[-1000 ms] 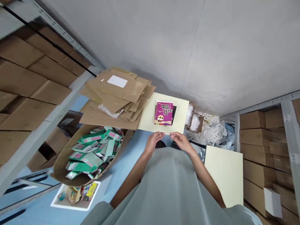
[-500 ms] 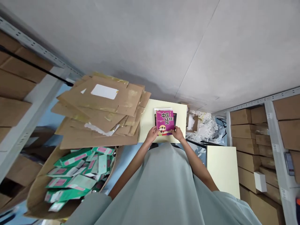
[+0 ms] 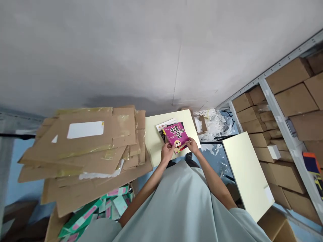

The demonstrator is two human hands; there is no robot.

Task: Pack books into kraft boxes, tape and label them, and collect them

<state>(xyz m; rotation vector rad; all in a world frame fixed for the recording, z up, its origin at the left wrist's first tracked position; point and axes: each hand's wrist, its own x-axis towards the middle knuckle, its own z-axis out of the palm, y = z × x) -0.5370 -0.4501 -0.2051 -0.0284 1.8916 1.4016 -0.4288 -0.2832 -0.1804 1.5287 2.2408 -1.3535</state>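
A purple book [image 3: 176, 135] with black Chinese characters and a cartoon figure lies tilted on top of a small pile over the cream tabletop [image 3: 154, 134]. My left hand [image 3: 167, 153] is closed on its lower left corner, thumb on the cover. At the lower right edge, my right hand [image 3: 192, 146] grips the same book with fingers closed. Beneath it, a white booklet [image 3: 165, 124] and a dark-covered book stick out at the upper left. Whether my fingers also take in the lower books is hidden.
Flattened cardboard [image 3: 85, 144] is stacked high at the left, above a carton of green and pink boxes [image 3: 85, 215]. Shredded paper [image 3: 214, 126] lies beyond the table. A second cream surface [image 3: 248, 171] and shelves of cartons [image 3: 290, 101] stand at the right.
The view has turned, so everything appears rotated. The purple book now lies askew, and the books under it show more at the upper left. Both hands keep hold of the purple book.
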